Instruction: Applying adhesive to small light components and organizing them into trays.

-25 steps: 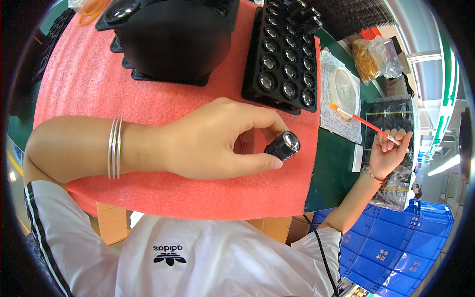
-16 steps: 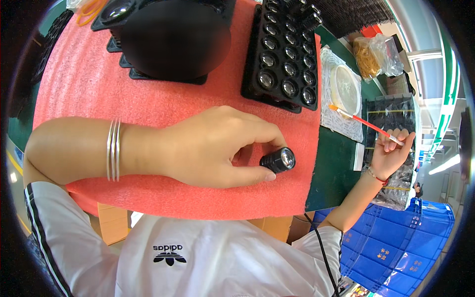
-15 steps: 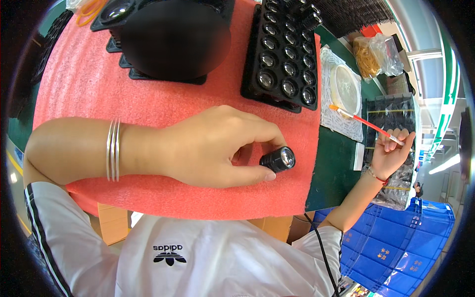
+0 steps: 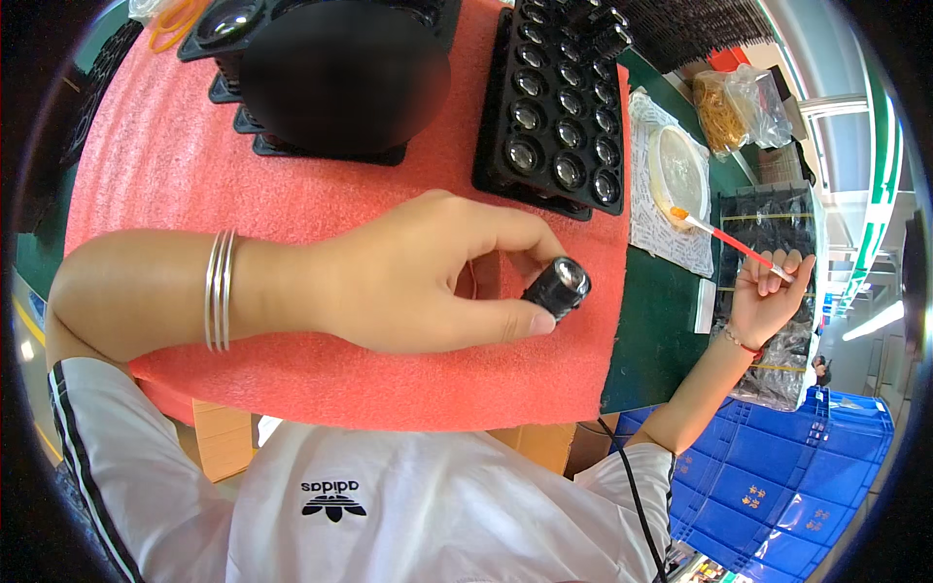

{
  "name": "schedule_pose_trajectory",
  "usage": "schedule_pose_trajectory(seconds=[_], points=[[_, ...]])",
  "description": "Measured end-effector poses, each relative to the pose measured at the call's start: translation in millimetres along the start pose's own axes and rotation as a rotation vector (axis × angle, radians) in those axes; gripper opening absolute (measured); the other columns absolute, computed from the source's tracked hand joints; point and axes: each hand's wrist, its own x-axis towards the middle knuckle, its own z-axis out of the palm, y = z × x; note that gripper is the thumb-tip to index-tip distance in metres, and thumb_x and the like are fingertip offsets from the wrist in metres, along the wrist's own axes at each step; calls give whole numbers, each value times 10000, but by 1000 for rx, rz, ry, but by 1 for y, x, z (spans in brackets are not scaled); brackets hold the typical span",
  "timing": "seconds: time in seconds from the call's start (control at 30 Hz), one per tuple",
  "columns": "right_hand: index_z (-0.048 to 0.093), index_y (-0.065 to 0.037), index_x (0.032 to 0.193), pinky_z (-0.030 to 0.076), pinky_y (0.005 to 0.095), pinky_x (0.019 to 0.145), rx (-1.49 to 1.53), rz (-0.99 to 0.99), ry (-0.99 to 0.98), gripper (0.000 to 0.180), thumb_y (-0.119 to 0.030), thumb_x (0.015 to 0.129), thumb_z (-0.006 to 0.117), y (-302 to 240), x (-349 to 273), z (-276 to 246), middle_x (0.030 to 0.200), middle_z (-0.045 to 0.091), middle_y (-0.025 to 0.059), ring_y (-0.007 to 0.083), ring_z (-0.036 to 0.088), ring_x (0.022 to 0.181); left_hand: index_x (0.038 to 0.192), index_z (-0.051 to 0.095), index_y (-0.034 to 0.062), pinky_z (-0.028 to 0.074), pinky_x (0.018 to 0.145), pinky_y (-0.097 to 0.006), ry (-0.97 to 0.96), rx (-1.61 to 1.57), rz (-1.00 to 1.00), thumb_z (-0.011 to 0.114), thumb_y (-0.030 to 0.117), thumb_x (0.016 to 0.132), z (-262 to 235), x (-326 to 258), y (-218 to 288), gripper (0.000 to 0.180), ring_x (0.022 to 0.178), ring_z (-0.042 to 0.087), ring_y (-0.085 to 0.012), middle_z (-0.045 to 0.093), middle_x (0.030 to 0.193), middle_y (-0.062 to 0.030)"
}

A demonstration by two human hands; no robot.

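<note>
My left hand (image 4: 447, 272) reaches in from the left, thumb and fingers closed around a short black lens barrel (image 4: 558, 289). The barrel's shiny glass end faces up and tilts to the right, above a pink foam mat (image 4: 389, 389). Out to the right, my right hand (image 4: 768, 301) grips a thin brush (image 4: 731, 243) by the end of its red and white handle. The orange tip of the brush overlaps the near edge of a round, pale shallow dish (image 4: 680, 165); whether they touch I cannot tell. Under the dish lies a printed white cloth or paper (image 4: 646, 233).
Beyond my left hand stands a black tray (image 4: 549, 160) with rows of glass-topped lenses. Stacked black trays (image 4: 330, 155) at the far left are partly hidden by a dark blur. Bagged yellow rubber bands (image 4: 719, 112) lie far right; a blue crate (image 4: 768, 486) is near right.
The lens barrel has shifted slightly right and away from me, and its glass end has tilted up. The brush tip has moved a little to the right, onto the dish's edge.
</note>
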Motion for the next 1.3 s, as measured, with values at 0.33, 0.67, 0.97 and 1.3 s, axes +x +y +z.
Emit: schedule_pose_trajectory(seconds=[0.33,0.67,0.97,1.3], points=[[405,-82,640,265,217,445,9,14,9,358,-290,930,378,1,0,0,466,323,3,86,269,421,1028,501,26,413,713,-187,7,-258,-39,572,61,825,1,3,-8,218,821,479,-23,524,893,22],[396,-87,641,267,215,445,5,16,11,359,-296,931,370,1,0,1,467,318,1,87,269,423,1010,532,28,438,540,-193,21,58,60,620,130,788,0,1,-5,260,672,521,-41,570,816,14],[449,-69,645,266,219,437,-184,-20,15,385,-325,924,383,6,-2,1,493,369,6,84,303,427,1004,541,23,439,519,-193,30,76,77,630,141,775,1,1,-3,273,649,531,-42,580,805,5],[461,-67,652,255,222,435,-215,-32,14,393,-340,922,382,8,-2,1,521,408,9,85,325,433,995,548,17,437,507,-200,16,106,72,634,154,769,0,1,-4,278,627,534,-57,582,787,-7]])
